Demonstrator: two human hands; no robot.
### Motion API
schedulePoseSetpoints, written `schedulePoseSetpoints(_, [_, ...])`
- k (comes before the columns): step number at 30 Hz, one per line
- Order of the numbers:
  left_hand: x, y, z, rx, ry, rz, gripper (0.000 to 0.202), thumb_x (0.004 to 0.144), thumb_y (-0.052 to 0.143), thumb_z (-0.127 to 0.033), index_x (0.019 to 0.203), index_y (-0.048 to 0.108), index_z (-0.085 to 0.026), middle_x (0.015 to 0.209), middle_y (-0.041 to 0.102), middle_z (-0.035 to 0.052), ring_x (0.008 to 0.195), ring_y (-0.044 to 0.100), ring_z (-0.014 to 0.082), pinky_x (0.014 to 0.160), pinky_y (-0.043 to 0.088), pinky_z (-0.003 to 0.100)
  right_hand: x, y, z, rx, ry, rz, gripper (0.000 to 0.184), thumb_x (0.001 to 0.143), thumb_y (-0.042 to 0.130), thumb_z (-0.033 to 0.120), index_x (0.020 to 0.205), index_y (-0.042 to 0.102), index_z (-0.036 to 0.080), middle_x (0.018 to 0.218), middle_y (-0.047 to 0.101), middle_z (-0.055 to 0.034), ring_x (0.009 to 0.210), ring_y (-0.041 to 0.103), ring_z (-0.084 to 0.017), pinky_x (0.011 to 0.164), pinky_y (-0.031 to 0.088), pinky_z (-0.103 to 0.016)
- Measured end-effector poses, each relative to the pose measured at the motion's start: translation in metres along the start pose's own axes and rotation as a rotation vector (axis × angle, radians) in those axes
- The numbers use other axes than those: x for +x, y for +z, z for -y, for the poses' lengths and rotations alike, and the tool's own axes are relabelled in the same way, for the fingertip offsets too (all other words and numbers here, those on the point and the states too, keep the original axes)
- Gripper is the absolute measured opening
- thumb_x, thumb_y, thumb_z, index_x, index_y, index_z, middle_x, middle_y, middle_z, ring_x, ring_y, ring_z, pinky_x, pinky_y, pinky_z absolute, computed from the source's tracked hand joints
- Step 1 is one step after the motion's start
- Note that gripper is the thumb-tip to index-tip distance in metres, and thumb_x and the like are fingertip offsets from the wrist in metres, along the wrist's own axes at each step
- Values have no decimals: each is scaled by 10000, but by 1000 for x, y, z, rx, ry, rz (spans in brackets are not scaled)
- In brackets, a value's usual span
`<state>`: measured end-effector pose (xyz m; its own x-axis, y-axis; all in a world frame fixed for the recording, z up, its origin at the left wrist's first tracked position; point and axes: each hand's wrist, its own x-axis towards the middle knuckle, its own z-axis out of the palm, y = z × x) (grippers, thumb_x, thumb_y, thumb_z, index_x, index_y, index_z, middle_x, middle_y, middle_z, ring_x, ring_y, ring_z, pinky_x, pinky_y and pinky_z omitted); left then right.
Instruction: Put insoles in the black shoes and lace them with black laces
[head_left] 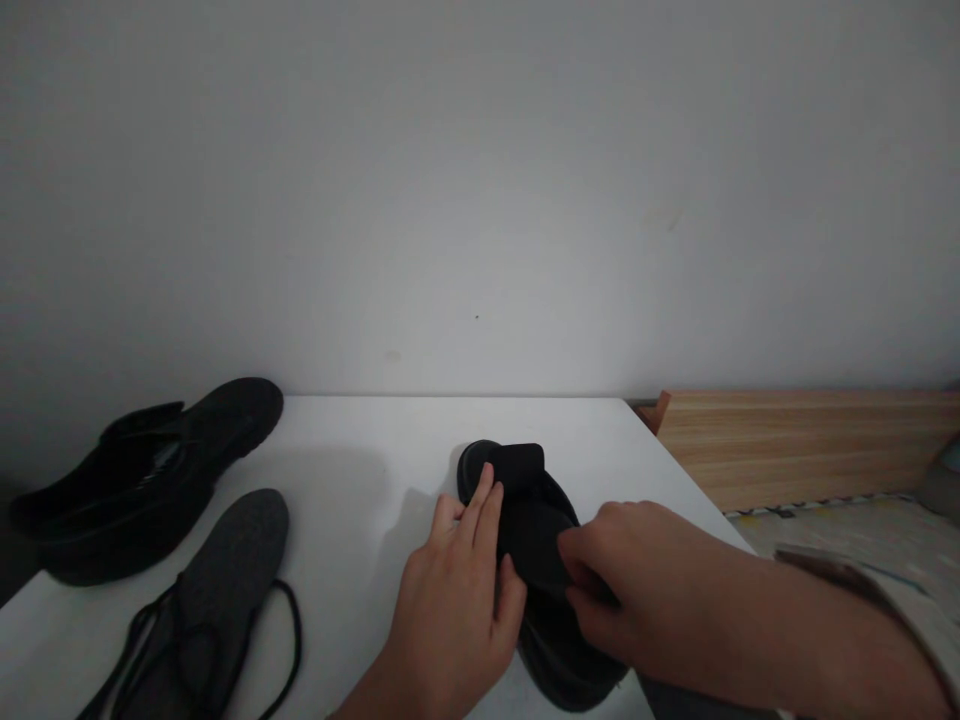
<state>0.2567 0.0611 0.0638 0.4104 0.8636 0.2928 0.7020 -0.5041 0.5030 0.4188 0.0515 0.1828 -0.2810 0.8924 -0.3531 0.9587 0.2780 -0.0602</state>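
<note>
A black shoe lies on the white table, its toe towards the wall and its tongue standing up. My left hand holds the shoe's left side, fingers lying along it towards the tongue and thumb over the opening. Inside the opening is a dark flat insole. My right hand is closed at the shoe's right side, thumb and fingers pinching the insole's edge. Part of the insole and the shoe's right side are hidden behind that hand.
At the left of the white table lies another black shoe. Nearer me is a grey insole with a black shoelace over and beside it. A plain wall stands behind. Right of the table's edge is a wooden board.
</note>
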Motion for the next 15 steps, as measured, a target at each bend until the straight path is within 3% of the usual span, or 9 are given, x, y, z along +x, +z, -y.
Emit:
schedulePoseSetpoints(7, [-1,1,-2,6,-6,33,628,865,424,-211,1481,365,-109,1577,323,135,1197,484,374,793,584,479,29,28,-8,-121,-90,-122,201,828,513,176,737,692,166,688,723,-95,594,681,-212,483,265,-265])
schedulePoseSetpoints(15, [-1,2,-1,20,3,14,654,832,465,-199,1475,375,-121,1580,317,128,1199,506,363,813,593,457,55,49,3,-166,-240,-164,216,821,510,82,918,703,93,825,740,-121,719,714,-235,617,510,-298])
